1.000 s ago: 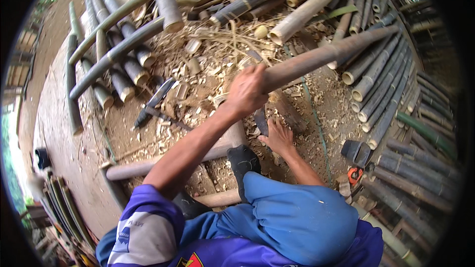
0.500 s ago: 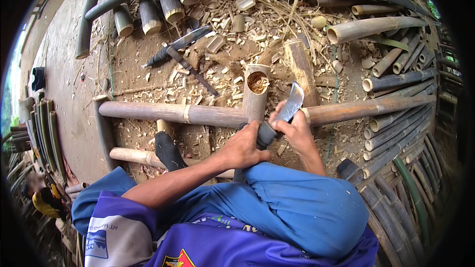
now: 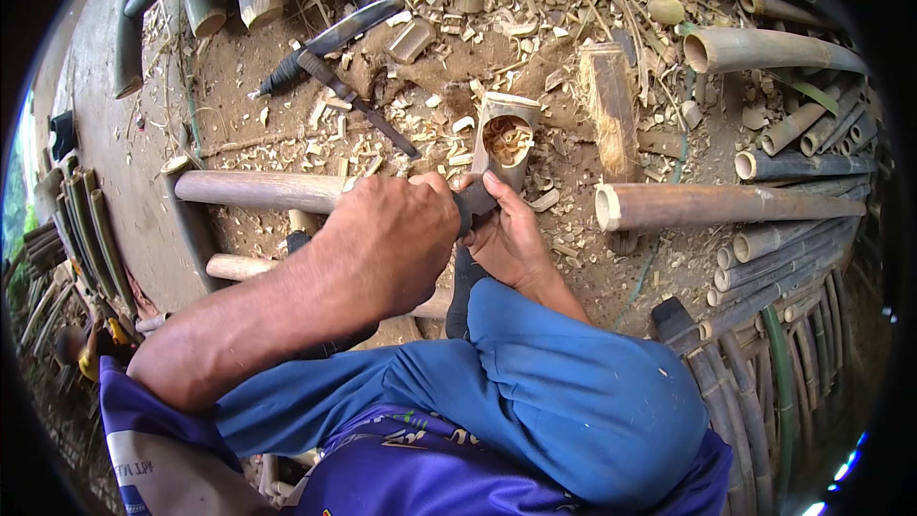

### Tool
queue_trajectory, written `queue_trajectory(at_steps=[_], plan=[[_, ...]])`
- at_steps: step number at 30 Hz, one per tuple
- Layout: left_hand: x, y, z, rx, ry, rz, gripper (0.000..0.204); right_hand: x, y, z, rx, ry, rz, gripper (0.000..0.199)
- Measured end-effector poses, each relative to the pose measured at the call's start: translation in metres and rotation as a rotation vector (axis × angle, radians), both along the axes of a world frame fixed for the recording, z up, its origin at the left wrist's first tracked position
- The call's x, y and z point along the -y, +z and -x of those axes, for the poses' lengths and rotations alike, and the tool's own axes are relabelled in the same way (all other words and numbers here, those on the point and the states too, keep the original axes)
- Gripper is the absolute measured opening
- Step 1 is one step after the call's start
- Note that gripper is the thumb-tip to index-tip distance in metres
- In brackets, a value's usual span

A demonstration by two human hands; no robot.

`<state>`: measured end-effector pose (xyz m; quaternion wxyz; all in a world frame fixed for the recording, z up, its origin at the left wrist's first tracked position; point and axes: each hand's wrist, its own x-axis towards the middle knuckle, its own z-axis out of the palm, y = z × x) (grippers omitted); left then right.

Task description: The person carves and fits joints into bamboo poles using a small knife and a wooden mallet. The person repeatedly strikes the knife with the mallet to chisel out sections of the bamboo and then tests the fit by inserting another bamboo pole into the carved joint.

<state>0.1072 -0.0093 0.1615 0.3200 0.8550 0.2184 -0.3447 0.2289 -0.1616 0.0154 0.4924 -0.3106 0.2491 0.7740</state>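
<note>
Hands: left hand (image 3: pixel 396 234) is a closed fist over the work, right hand (image 3: pixel 511 234) is curled around a dark handle (image 3: pixel 475 201); both are full, close together, abt touching.
Thing in hand: the handle looks like it belongs to a cutting tool; blade is hidden behind the fist, so can't tell its shape.
Work piece: long bamboo pole (image 3: pixel 263 189) lies across in front of the knees; left fist sits on its near end. Second pole piece (image 3: pixel 726 205) lies on the right, w/ open cut end toward the hands.
Handling (my judgement): pole is stiff, hollow, prob. light for its length, smooth skin so it can roll; better to grip it near the cut, pressing down. Cut rims may be sharp and splintery.
Near: short bamboo cup (image 3: pixel 506 139) full of chips stands just behind the hands; wooden block (image 3: pixel 611 110) beside it.
Farther: two knives (image 3: pixel 334 48) lie crossed on the dirt, chips all around, bamboo stack (image 3: pixel 793 258) at right.
</note>
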Motion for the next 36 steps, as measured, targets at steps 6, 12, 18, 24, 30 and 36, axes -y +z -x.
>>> queue_trajectory(at_steps=[6, 12, 18, 24, 30, 36], plan=[[-0.001, -0.002, -0.008, -0.05, 0.13, 0.107, 0.023, -0.002, 0.009, -0.021, 0.107, 0.051, 0.021, 0.035], [0.037, -0.02, -0.006, -0.102, 0.419, 0.295, 0.037, -0.009, 0.002, -0.049, 0.231, 0.2, 0.024, 0.034], [0.099, -0.036, -0.027, -0.015, 0.921, 0.42, 0.043, -0.009, -0.008, -0.075, 0.412, 0.491, -0.005, 0.032], [0.14, -0.055, -0.07, -0.03, 1.212, 0.496, 0.06, -0.019, -0.01, -0.089, 0.628, 0.693, -0.081, 0.034], [0.154, -0.049, -0.018, 0.121, 1.16, 0.529, 0.059, 0.008, 0.041, -0.066, 0.903, 0.535, -0.005, 0.031], [0.114, -0.049, 0.036, 0.027, 1.131, 0.17, 0.055, -0.025, 0.03, -0.024, 0.747, 0.654, -0.153, 0.033]])
